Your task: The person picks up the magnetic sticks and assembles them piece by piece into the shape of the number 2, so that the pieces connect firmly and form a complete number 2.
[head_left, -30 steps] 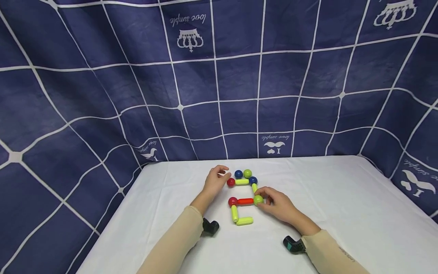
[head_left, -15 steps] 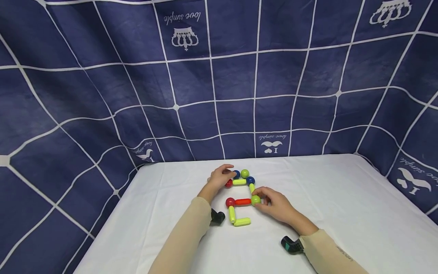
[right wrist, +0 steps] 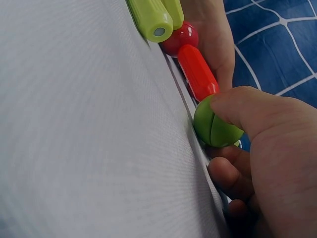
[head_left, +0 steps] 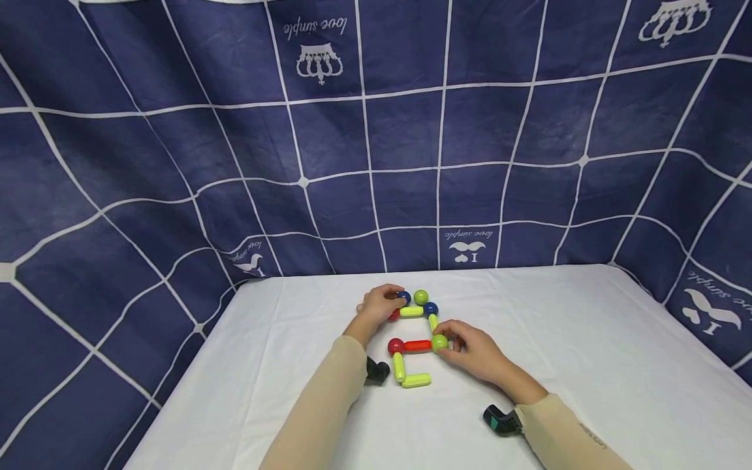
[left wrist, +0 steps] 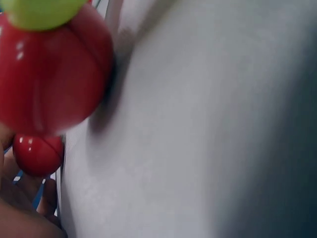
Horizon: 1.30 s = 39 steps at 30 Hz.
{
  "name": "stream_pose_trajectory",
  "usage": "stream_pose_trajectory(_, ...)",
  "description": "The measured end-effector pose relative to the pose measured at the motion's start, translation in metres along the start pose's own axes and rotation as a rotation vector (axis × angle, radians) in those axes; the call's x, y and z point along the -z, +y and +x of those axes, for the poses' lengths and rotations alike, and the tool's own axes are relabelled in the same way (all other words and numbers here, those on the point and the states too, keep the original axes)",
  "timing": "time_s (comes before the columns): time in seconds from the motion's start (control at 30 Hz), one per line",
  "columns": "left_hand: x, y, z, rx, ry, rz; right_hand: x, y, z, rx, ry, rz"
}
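Note:
My left hand [head_left: 375,308] pinches a loose blue ball [head_left: 404,297] between thumb and fingers, beside the far red ball [head_left: 393,315]. My right hand [head_left: 472,352] holds a green ball [head_left: 438,343], its thumb on top in the right wrist view. These balls belong to a magnetic stick-and-ball figure lying flat. A red stick [head_left: 418,346] joins the green ball to the near red ball [head_left: 396,346]. From the green ball a yellow-green stick [head_left: 433,321] runs to another blue ball [head_left: 431,309], then a second stick [head_left: 411,312] reaches the far red ball.
A second green ball [head_left: 420,297] lies behind the figure. Toward me, one yellow-green stick [head_left: 399,367] extends from the near red ball and another [head_left: 416,380] lies crosswise at its end. White cloth covers the table [head_left: 264,365]; a blue checked curtain [head_left: 405,196] hangs behind.
My left hand has moved right and taken hold of the loose blue ball, shifting it slightly away from the green one behind. My right hand keeps holding its green ball.

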<state>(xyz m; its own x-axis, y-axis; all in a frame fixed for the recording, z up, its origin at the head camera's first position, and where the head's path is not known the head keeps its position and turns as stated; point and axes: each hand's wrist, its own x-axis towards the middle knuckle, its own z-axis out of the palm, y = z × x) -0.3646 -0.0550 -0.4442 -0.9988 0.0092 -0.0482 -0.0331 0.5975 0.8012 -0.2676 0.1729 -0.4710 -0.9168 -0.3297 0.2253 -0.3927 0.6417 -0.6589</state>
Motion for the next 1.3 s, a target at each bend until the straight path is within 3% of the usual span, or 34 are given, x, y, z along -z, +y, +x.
stream_pose_trajectory(0.27, 0.007, -0.009, 0.002, 0.046, -0.035, -0.308, 0.001, -0.002, 0.000, 0.002, -0.002, 0.001)
stream_pose_trajectory(0.47, 0.010, -0.017, -0.005, 0.023, -0.047, -0.369, 0.000, -0.001, -0.001, -0.004, -0.002, 0.000)
stream_pose_trajectory(0.67, 0.020, -0.018, -0.021, 0.035, 0.007, -0.484, 0.000, -0.001, -0.002, 0.002, 0.001, -0.014)
stream_pose_trajectory(1.0, 0.030, -0.023, -0.069, -0.033, 0.029, -0.408, -0.002, -0.006, -0.001, 0.013, 0.021, -0.047)
stream_pose_trajectory(1.17, 0.035, -0.026, -0.097, -0.067, -0.026, -0.345, -0.002, -0.009, 0.001, -0.004, 0.031, -0.071)
stream_pose_trajectory(1.3, 0.037, -0.031, -0.118, -0.132, -0.090, -0.283, -0.002, -0.011, 0.002, -0.008, 0.032, -0.080)
